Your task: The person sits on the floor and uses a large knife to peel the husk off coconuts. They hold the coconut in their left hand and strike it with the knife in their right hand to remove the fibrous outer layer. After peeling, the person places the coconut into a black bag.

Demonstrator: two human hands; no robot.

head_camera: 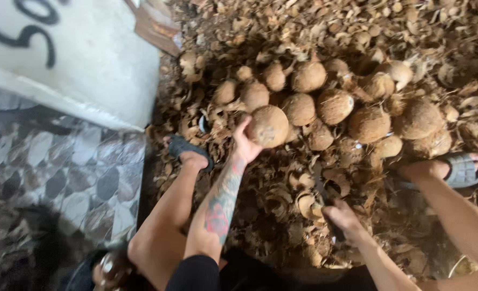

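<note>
Your left hand (245,143) is cupped around the near side of a husked brown coconut (269,126), fingers spread over its lower left curve, so the grip is closed on it and it reads as held, not just touched. The coconut sits at the near edge of the coconut pile (333,102), which is probably why your arm is stretched well forward to reach it. Your right hand (340,215) is fisted tight around the handle of a dark blade (320,186); the blade points up and away from that fist, toward the pile, with its tip short of the held coconut and apart from it.

Out from the grips: loose husk scraps (298,202) lie thick under both hands and all around the pile, so nothing rests on bare ground. Left of your left hand, a foot in a dark sandal (188,151) sits in the husks. Right of the blade hand, a foot in a grey sandal (462,170). Further left, a white slab (72,59) with black paint marks over a patterned tile floor (61,178). More coconuts crowd just behind the held one, touching it.
</note>
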